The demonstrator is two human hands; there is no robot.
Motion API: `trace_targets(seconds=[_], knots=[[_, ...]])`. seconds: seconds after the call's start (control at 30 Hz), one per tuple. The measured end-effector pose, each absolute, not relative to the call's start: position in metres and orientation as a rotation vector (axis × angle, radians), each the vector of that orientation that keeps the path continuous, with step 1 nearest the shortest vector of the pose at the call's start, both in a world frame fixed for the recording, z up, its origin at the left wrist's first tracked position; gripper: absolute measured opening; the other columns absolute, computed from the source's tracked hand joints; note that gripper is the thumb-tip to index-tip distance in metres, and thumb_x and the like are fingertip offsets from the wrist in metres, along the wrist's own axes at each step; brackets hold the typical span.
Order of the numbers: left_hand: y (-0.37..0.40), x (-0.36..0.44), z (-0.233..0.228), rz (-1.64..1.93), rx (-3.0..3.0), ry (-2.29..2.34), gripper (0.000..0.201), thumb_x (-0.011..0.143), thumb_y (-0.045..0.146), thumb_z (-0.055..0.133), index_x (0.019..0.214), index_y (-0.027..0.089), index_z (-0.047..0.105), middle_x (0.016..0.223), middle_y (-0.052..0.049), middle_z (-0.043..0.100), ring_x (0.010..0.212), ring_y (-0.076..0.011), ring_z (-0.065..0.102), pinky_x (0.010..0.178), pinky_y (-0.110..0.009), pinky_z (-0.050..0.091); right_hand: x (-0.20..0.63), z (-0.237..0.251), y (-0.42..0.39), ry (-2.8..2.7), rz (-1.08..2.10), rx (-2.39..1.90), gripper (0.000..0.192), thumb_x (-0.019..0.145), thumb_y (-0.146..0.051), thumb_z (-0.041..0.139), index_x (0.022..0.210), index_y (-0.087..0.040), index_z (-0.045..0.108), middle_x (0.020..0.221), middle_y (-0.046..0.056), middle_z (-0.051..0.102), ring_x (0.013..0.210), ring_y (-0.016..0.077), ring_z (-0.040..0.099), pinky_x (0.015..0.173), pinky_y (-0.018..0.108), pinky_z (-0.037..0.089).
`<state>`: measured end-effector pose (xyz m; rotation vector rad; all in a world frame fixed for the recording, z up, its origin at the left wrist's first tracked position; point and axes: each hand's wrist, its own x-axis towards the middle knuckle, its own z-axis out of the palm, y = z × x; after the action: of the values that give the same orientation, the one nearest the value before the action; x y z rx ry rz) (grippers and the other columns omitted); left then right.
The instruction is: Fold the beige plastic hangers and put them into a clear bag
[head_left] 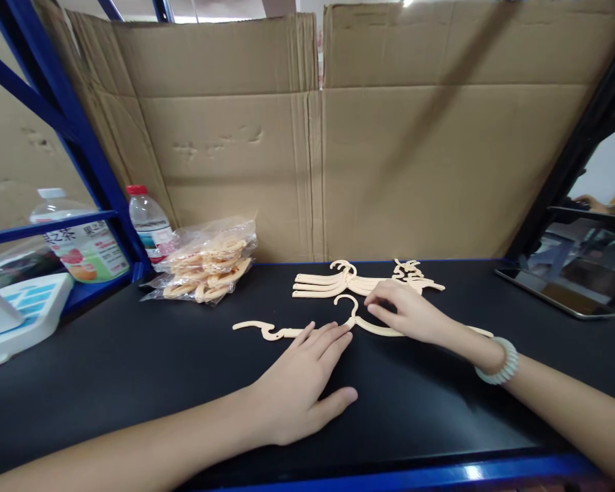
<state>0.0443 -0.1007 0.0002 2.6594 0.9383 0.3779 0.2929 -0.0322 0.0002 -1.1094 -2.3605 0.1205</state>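
Two bare forearms enter at the lower corners, cut off by the frame, above the blue front edge [471, 473] of a black tabletop [184, 383]. The left hand [302, 389] lies palm down, fingers extended and nearly side by side, thumb held well out. Its fingers cover part of a cream hanger [379, 330] that lies on the tabletop between the two hands, hook pointing away. How firmly they press cannot be told.

The right hand [407, 311], with a pale beaded bracelet [499, 362] at the wrist, is over the hanger's right arm and hides a stretch of it; only the far tip shows past the wrist. Its fingers are bent, thumb near the index finger; whether they pinch anything cannot be told.

Farther back, a row of similar hangers [318, 287] lies close together, its right part blocked by the right hand, so the count is unclear. Small cream pieces [408, 268] sit just behind, too jumbled to separate.

At left, a white-and-blue object [31, 307] is cut by the frame. Beyond it, glare on a clear plastic bag [210, 263] blurs the cream parts inside; the bag partly hides a red-capped bottle [148, 222]. A blue rail [46, 227] crosses a larger white-capped bottle [89, 249]. Cardboard [441, 157] closes off the back.
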Motion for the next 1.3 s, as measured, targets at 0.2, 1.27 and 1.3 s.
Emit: trace_targets(seconds=[0.2,1.27,1.3], knots=[[-0.099,0.043,0.0,0.435,2.635,0.914,0.057,0.09,0.037,0.05,0.142,0.019,0.036,0.15,-0.013,0.033,0.139,-0.0322,0.026,0.114,-0.058,0.016,0.316,-0.017,-0.01,-2.51,0.056,-1.251,0.059,0.094,-0.05,0.036,0.141,-0.015,0.04,0.146,0.016,0.039,0.137,0.0318,0.03,0.11,0.054,0.025],[-0.098,0.045,0.011,0.38,2.719,0.571,0.037,0.092,0.023,0.046,0.127,0.021,0.055,0.134,-0.01,0.055,0.127,-0.0232,0.048,0.11,-0.04,0.034,0.412,-0.008,0.054,-2.297,-0.287,-1.503,0.027,0.082,-0.008,0.044,0.089,-0.017,0.068,0.104,0.01,0.068,0.102,0.0245,0.059,0.09,0.037,0.046],[-0.098,0.045,0.011,0.384,2.719,0.563,0.037,0.092,0.022,0.046,0.128,0.021,0.055,0.134,-0.01,0.055,0.127,-0.023,0.048,0.109,-0.038,0.036,0.409,-0.01,0.054,-2.325,-0.286,-1.485,0.028,0.08,-0.005,0.044,0.087,-0.017,0.068,0.108,0.01,0.067,0.106,0.025,0.057,0.092,0.037,0.045]])
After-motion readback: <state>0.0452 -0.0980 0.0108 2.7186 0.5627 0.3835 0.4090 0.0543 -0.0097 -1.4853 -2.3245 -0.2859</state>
